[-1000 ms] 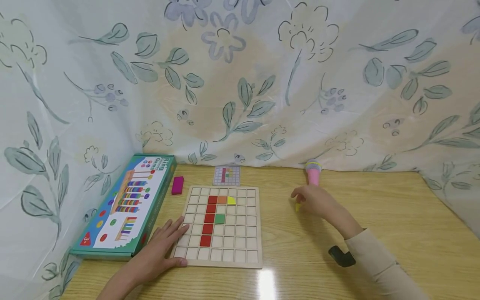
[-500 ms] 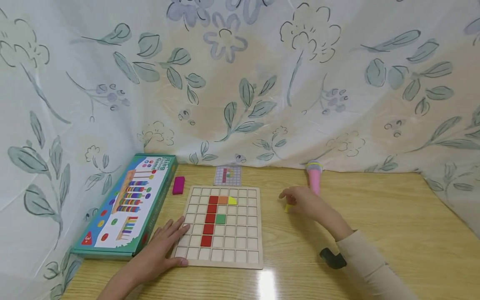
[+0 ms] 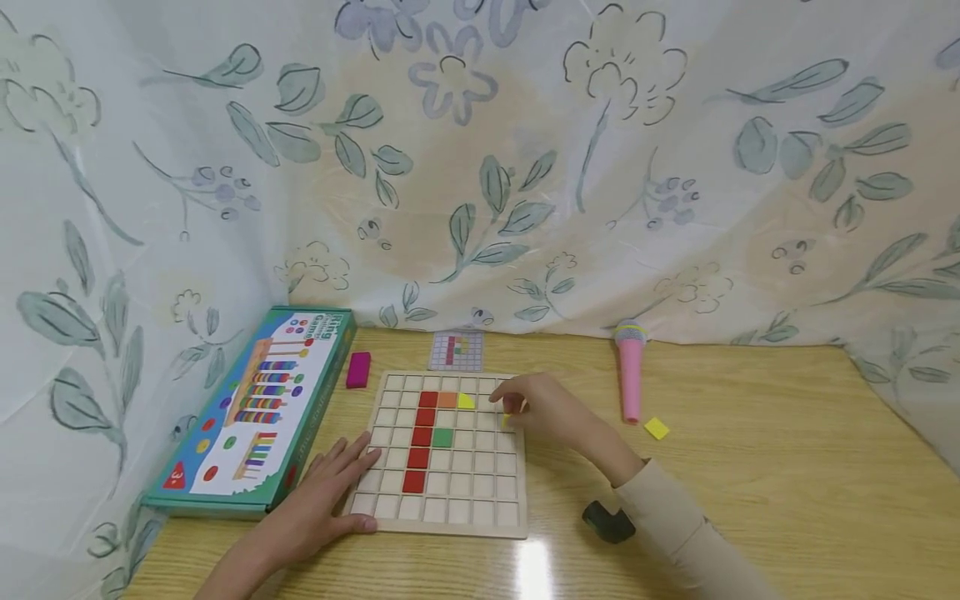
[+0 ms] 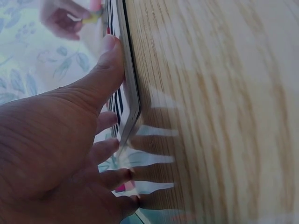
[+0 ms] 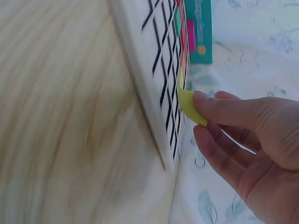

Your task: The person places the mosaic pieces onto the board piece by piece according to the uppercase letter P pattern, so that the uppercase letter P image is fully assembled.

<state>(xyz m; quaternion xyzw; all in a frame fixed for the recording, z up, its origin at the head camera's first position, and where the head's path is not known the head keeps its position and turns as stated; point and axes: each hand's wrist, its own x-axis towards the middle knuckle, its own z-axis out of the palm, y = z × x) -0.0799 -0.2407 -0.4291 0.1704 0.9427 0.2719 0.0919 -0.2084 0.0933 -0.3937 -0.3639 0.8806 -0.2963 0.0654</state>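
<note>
A wooden grid board [image 3: 457,528] lies flat on the table. A column of red square tiles [image 3: 417,458], an orange tile [image 3: 447,400], a yellow curved-edge tile [image 3: 466,402] and a green tile [image 3: 442,437] sit in its cells. My left hand [image 3: 322,492] rests along the board's left side, fingers spread and thumb on the front corner. Over the board's right edge, my right hand [image 3: 551,408] pinches another yellow tile [image 5: 189,106] between thumb and fingers; the right wrist view shows its curved edge. Part of that tile is covered by the fingertips.
A pattern card [image 3: 457,351] lies behind the board. A magenta block [image 3: 358,370] and a boxed ring game [image 3: 251,408] stand to the left. A pink toy microphone [image 3: 631,375] and a loose yellow square tile [image 3: 656,428] lie on the right. Floral cloth [image 3: 480,167] hangs behind.
My right hand has moved left from beside the microphone to above the board's right edge, carrying the yellow tile. The loose yellow square has come into view. My left hand has stayed put.
</note>
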